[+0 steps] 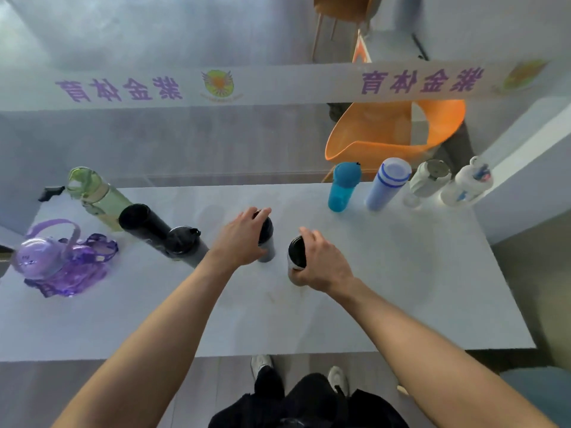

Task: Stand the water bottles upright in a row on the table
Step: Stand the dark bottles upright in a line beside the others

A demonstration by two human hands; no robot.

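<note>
My left hand (242, 237) grips the top of a grey bottle with a black lid (268, 248), upright at mid-table. My right hand (321, 264) holds a white bottle with a black cap (295, 253) just to its right. Along the far right edge stand several bottles in a row: a teal one (343, 188), a pale blue one (387, 185), a clear one (428, 182) and a white one (466, 186). On the left stand a green bottle (99, 196), a black bottle (143, 223), a grey bottle with a black lid (185, 245) and a purple bottle (38, 257).
The grey table (401, 288) ends at a near edge above my feet. A purple net bag (80, 267) lies by the purple bottle. An orange chair (392, 131) sits behind the far edge, under a white banner (278, 84). A white wall ledge borders the right side.
</note>
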